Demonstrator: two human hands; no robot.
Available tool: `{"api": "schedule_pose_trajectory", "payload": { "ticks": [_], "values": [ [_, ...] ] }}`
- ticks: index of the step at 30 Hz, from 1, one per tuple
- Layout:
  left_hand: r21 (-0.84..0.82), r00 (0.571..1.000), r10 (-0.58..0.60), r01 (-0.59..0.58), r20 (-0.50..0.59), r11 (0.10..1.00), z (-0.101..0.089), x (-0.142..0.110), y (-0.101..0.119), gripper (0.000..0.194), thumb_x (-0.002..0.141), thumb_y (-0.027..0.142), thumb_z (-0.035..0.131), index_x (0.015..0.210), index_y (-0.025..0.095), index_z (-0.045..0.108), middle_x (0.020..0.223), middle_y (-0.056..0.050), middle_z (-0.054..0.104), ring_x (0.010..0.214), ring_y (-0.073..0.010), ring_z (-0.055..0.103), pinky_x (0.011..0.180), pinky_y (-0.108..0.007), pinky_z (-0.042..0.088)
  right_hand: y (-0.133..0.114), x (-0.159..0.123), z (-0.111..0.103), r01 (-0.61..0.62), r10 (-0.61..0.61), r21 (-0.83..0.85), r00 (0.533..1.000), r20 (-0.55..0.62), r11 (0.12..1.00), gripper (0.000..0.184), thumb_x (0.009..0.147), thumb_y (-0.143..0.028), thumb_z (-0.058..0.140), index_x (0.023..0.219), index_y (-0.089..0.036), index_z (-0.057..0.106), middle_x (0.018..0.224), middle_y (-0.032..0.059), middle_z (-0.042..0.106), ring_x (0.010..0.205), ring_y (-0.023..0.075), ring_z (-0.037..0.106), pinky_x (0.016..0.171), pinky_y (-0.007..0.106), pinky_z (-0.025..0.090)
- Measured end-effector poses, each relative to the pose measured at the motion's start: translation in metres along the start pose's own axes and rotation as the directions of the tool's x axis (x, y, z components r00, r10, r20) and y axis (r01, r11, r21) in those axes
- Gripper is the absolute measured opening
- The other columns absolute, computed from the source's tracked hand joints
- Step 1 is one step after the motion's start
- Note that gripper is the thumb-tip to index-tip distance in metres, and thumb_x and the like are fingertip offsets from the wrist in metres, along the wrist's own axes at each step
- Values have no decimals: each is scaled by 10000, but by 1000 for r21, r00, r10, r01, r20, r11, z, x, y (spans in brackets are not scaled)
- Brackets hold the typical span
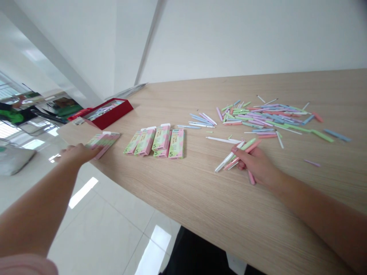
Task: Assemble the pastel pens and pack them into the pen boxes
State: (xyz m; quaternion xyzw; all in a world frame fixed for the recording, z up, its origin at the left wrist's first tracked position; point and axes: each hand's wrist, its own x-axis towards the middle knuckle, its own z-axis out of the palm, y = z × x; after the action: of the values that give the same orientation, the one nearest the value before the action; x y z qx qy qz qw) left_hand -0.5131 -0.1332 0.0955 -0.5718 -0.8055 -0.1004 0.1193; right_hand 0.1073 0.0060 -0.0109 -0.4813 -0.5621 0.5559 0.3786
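Observation:
At the table's left edge my left hand rests by a few pink-and-green boxes. Its thumb lies over them, spread from the fingers, whose tips are partly hidden. My right hand is closed round a bunch of pens, in white, green and coral red, held slanting just over the wood. A pink pen pokes out below this hand. Just beyond it lies a white pen. Between my hands several similar boxes marked 5 lie together, some with white flaps raised.
A large loose pile of pastel pens spreads over the right back of the table. Several blue and lilac pens lie left of it. A red box with items inside stands at the far left. Another person is in the background.

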Motion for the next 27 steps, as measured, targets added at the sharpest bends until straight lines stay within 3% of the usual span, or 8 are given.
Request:
{"api": "schedule_pose_trajectory", "payload": {
  "ticks": [3, 6, 10, 13, 15, 18, 20, 27],
  "values": [
    [109, 910, -214, 268, -354, 957, 17, -6, 34, 789, 794, 764, 594, 1236, 112, 568, 1468, -254, 541, 1342, -448, 439, 1041, -744, 341, 1, 1, 0, 14, -14, 7, 1000, 9, 1000, 359, 848, -552, 731, 874, -201, 661, 509, -10, 562, 436, 155, 506, 379, 259, 370],
    [98, 862, 110, -70, -496, 993, 24, -27, 123, 527, 943, 548, 572, 1357, 223, 536, 1457, -113, 587, 1346, -351, 499, 1128, -661, 352, 1, 1, 1, 9, -9, -26, 1000, 18, 1000, 387, 855, -580, 716, 857, -200, 646, 538, -13, 578, 429, 137, 508, 355, 236, 355],
    [-102, 730, 583, -651, -356, 752, 21, -73, 281, 441, 953, 375, 639, 1361, 243, 539, 1335, -83, 652, 1267, -268, 587, 1147, -492, 427, -4, -7, 2, 28, -25, -125, 999, 27, 992, 427, 907, -647, 618, 853, -224, 598, 582, -34, 573, 345, 99, 431, 274, 223, 267],
    [-420, 749, 646, -639, -148, 645, 26, -93, 380, 609, 985, 441, 591, 1494, 157, 416, 1474, -169, 556, 1378, -296, 522, 1163, -468, 438, -9, -14, 2, 76, -67, -183, 996, 53, 980, 424, 941, -678, 548, 971, -256, 571, 652, -51, 598, 286, 88, 371, 231, 239, 241],
    [-599, 737, 675, -549, -19, 583, 36, -92, 425, 654, 983, 485, 582, 1493, 117, 400, 1470, -212, 550, 1348, -319, 556, 1113, -470, 486, -10, -16, 0, 126, -122, -191, 992, 33, 973, 409, 952, -669, 543, 1002, -263, 562, 706, -34, 627, 360, 121, 492, 278, 250, 361],
    [-763, 651, 755, -445, 84, 469, 56, -84, 460, 419, 1000, 361, 535, 1351, 133, 514, 1274, -165, 676, 1112, -277, 679, 960, -420, 561, -10, -12, -2, 328, -339, -156, 939, -53, 932, 377, 954, -621, 589, 1053, -258, 605, 972, 51, 716, 873, 229, 733, 704, 339, 626],
    [-808, 640, 764, -409, 77, 424, 67, -81, 465, 333, 992, 316, 525, 1276, 143, 546, 1160, -131, 710, 1003, -254, 689, 892, -397, 569, -9, -11, 0, 451, -462, -137, 884, -70, 882, 357, 956, -585, 614, 1085, -253, 634, 1196, 92, 706, 1199, 267, 662, 1013, 414, 557],
    [-824, 571, 817, -500, -83, 266, 84, -88, 457, 197, 968, 296, 538, 1104, 167, 602, 1145, -122, 695, 1080, -255, 650, 1007, -423, 533, -20, -27, 16, 395, -396, 31, 917, 43, 918, 212, 965, -411, 660, 1096, -251, 613, 1064, 60, 754, 1012, 234, 744, 946, 428, 583]
  ]
}}
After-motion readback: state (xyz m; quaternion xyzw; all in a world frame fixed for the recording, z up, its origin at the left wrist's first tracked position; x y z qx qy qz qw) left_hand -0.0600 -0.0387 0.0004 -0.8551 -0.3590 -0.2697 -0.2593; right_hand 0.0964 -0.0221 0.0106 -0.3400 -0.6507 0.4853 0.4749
